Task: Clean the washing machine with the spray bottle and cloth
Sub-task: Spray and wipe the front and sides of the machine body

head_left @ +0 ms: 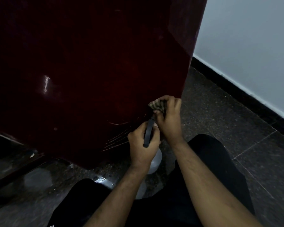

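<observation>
The right hand (169, 118) is gripping a bunched striped cloth (156, 105) against the glossy red washer's (88, 63) right corner; the left hand (142, 145) is gripping the bottle's (155, 161) black trigger, with open speckled floor (220, 112) on the right.

Washing machine (82, 66): dark red, glossy, scratched low. Striped cloth (156, 106): bunched at its 5 o'clock corner. Spray bottle (155, 161): translucent, at 6 o'clock of the cloth.

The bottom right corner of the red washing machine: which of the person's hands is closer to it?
Right. The right hand presses the striped cloth against the washing machine just under that corner. The left hand is lower down, gripping the black spray trigger.
</observation>
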Tool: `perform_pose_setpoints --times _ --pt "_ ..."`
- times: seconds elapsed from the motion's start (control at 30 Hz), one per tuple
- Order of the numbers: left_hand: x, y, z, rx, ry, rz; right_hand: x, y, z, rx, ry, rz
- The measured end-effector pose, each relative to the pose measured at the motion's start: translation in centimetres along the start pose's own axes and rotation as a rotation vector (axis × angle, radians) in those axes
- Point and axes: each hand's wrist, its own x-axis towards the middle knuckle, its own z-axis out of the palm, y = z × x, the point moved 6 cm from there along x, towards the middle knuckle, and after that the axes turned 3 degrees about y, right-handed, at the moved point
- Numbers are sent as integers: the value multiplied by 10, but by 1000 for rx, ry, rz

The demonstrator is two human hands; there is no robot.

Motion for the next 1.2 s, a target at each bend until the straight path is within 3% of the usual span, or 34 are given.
perform_pose_setpoints --times 0.1,0.17,0.3,0.37,0.47,0.57,0.63,0.73,0.93,1.1,1.2 --pt "-7 -2 -14 -11 26 1 -2 3 -2 -3 105 69" --pt "-8 -7 -25 5 49 -3 -1 -8 1 -47 132 5" --pt "-17 -17 -46 36 97 -5 -14 -35 23 -104 -21 -201" --pt "-21 -24 -56 23 111 -35 -24 -30 31 -92 -88 -172" --pt "-23 -32 -68 -6 127 -60 -23 -12 17 -54 83 -24" --pt "-25 -34 -80 -30 169 -75 -15 -27 15 -60 188 -86" --pt "-25 -37 -83 -23 179 -85 -20 -51 30 -101 73 -230" --pt "-26 -39 -91 3 184 -75 -45 -67 65 -292 -225 -450" --pt "-28 -38 -111 1 216 -91 -46 -74 66 -225 -77 -441" --pt "-36 -44 -125 6 254 -109 -58 -88 92 -372 -267 -688" --pt "-41 -44 -136 11 272 -118 -51 -78 80 -344 -195 -608"
